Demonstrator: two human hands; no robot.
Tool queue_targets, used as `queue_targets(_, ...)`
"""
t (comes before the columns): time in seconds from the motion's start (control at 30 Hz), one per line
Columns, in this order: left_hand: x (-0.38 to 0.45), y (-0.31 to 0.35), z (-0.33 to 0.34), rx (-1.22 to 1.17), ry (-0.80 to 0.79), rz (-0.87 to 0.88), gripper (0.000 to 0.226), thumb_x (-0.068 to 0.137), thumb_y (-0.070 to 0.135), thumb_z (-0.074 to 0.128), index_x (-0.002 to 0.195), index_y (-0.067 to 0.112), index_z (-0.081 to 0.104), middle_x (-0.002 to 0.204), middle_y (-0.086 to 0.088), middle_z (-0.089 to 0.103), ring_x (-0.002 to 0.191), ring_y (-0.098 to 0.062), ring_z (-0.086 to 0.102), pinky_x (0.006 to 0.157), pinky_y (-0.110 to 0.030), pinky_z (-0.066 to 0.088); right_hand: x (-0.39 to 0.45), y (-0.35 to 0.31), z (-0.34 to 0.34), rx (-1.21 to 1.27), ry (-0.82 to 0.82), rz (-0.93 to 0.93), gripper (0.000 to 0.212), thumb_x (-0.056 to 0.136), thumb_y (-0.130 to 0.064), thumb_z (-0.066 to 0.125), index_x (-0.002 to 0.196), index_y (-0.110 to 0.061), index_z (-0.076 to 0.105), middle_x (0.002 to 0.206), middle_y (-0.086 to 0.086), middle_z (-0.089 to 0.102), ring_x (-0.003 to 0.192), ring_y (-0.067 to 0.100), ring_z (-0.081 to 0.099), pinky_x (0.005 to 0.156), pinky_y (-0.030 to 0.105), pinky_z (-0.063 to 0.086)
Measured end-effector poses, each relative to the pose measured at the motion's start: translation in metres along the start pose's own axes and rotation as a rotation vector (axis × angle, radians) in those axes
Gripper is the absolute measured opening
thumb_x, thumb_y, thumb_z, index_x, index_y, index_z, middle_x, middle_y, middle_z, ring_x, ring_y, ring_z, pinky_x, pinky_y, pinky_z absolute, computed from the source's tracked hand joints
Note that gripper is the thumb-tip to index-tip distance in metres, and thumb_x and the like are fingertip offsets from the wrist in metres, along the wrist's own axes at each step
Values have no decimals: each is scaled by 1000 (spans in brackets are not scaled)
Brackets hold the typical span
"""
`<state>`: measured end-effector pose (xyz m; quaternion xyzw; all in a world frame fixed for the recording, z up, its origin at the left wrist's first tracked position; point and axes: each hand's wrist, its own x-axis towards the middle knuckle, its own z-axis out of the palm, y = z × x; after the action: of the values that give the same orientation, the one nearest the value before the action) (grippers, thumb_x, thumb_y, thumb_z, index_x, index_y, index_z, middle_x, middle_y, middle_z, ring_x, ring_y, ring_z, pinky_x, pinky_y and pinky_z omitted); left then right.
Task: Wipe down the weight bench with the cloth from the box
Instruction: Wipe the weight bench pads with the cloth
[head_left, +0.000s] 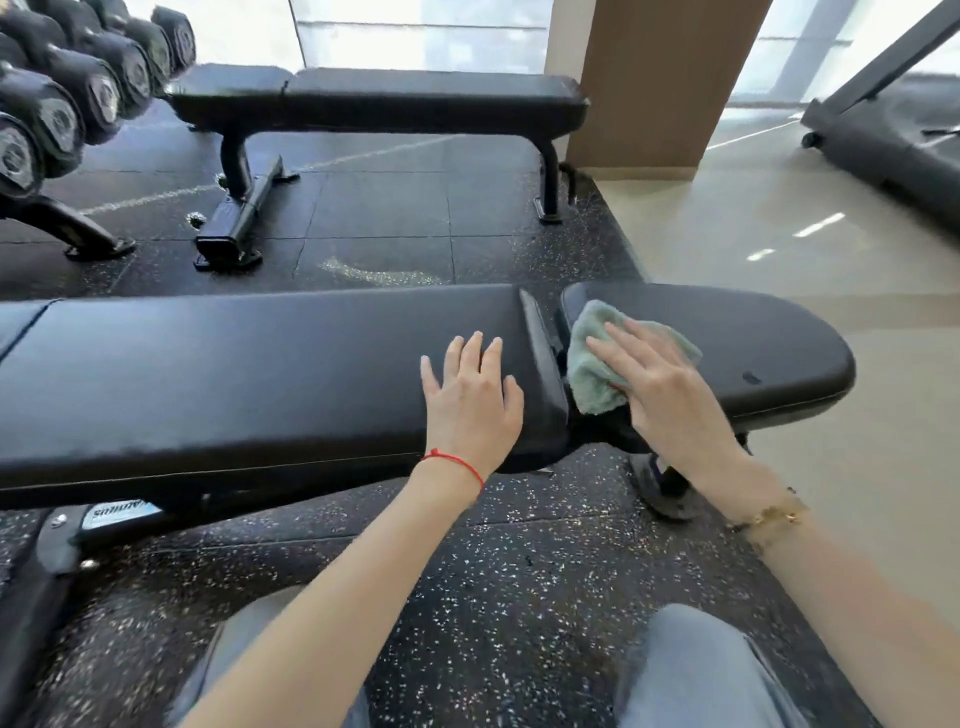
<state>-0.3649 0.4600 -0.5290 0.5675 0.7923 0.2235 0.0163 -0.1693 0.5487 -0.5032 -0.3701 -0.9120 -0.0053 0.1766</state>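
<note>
A black padded weight bench (234, 374) runs across the view in front of me, with a long back pad on the left and a shorter seat pad (769, 343) on the right. A pale green cloth (592, 364) lies bunched on the left end of the seat pad. My right hand (660, 384) presses flat on the cloth with straight fingers. My left hand (472, 400) rests open on the right end of the back pad, fingers spread. The box is not in view.
A second black bench (379, 98) stands farther back. A rack of dumbbells (78, 93) fills the upper left. A brown pillar (660, 78) rises at the back right, and a treadmill (883, 135) sits on the pale floor. My knees are at the bottom.
</note>
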Motion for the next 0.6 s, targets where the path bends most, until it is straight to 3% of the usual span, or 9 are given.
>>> queue_targets(0.2,6,32,25,113,66,-83,59,95,41,25,149,20,40,155,-4,37,147,-22,26,117,-64,11,12,63,12,198,-96,23,46,99,-16,45,144,-19,40,153,4,33,144,20,25,121,37,11)
queue_targets(0.33,6,30,28,131,120,-88,61,90,43,27,143,21,48,150,-4,45,142,-20,35,116,-63,16,81,66,31,211,-111,35,41,99,-18,44,141,-16,44,152,11,35,144,25,26,120,39,11)
queue_targets(0.47,5,31,28,152,130,-100,59,91,44,28,143,24,48,150,-1,46,142,-18,35,117,-60,17,57,32,36,239,-129,-215,35,93,-14,55,127,-13,57,140,12,51,136,30,39,116,41,21)
queue_targets(0.6,5,32,28,148,136,-110,59,91,45,28,144,26,47,152,1,44,144,-16,34,118,-58,16,7,83,5,336,-121,-198,44,96,-10,52,138,-18,48,148,5,43,140,20,33,117,25,12)
